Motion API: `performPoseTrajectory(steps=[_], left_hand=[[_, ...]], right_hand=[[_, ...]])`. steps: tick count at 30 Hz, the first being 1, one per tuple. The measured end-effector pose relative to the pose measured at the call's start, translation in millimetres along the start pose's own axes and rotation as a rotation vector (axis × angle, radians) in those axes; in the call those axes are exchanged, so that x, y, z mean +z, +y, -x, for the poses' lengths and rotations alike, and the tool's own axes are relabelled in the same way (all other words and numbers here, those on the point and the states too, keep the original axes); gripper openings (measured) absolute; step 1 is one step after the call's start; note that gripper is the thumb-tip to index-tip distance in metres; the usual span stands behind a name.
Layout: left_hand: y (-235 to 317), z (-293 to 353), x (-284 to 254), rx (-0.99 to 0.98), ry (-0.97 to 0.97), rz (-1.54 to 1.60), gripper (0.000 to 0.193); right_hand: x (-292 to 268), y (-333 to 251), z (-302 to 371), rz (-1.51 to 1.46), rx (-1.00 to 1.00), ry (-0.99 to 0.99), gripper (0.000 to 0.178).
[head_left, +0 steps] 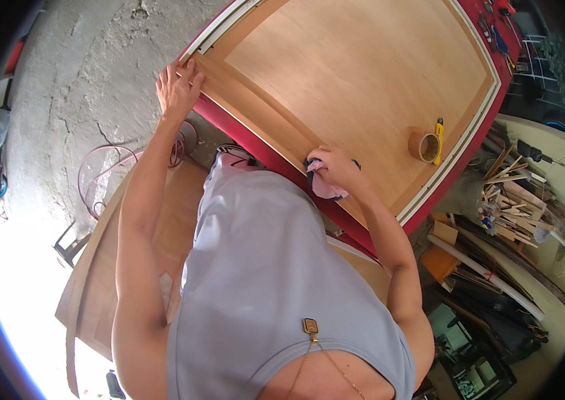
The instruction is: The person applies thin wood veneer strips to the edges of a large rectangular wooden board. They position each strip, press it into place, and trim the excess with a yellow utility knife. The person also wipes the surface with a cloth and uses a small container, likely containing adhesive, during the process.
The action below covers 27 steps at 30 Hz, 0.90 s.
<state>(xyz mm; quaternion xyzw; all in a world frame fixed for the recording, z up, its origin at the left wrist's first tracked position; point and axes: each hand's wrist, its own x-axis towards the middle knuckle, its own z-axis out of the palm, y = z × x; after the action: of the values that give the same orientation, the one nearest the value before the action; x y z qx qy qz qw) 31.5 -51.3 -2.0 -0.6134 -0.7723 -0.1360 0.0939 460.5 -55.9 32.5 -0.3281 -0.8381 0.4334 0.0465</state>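
Observation:
A large wooden panel (362, 67), like a door with a raised border and pale edge strips, lies flat in front of me on a red-covered table (229, 125). My left hand (179, 91) rests on the panel's near left corner, its fingers spread over the border. At the near edge, my right hand (337, 167) is closed on a bunched pink and dark cloth (326, 187), which hangs partly over the rim. To its right, a brown tape roll (421, 143) stands on the panel beside a yellow utility knife (439, 139).
Several hand tools (494, 30) lie on the table's far right end. A pile of wood offcuts (512, 207) and a long white tube (489, 277) are at the right. A thin reddish hose (89, 170) coils on the concrete floor (89, 73), near a curved wooden sheet (112, 267).

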Motion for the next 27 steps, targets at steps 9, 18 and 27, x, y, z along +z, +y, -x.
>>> performPoseTrajectory(steps=[9, 18, 27], left_hand=[[6.2, 1.7, 0.3, -0.027, -0.009, 0.133, 0.047], [5.0, -1.1, -4.2, 0.017, -0.012, 0.115, 0.045], [-2.2, 4.2, 0.6, 0.018, -0.003, -0.053, 0.045]], right_hand=[[29.2, -24.8, -65.9, 0.155, -0.043, 0.104, 0.012], [28.0, -71.5, -197.2, 0.142, -0.035, 0.062, 0.011], [5.9, -38.7, -36.5, 0.213, 0.171, -0.048, 0.008]])
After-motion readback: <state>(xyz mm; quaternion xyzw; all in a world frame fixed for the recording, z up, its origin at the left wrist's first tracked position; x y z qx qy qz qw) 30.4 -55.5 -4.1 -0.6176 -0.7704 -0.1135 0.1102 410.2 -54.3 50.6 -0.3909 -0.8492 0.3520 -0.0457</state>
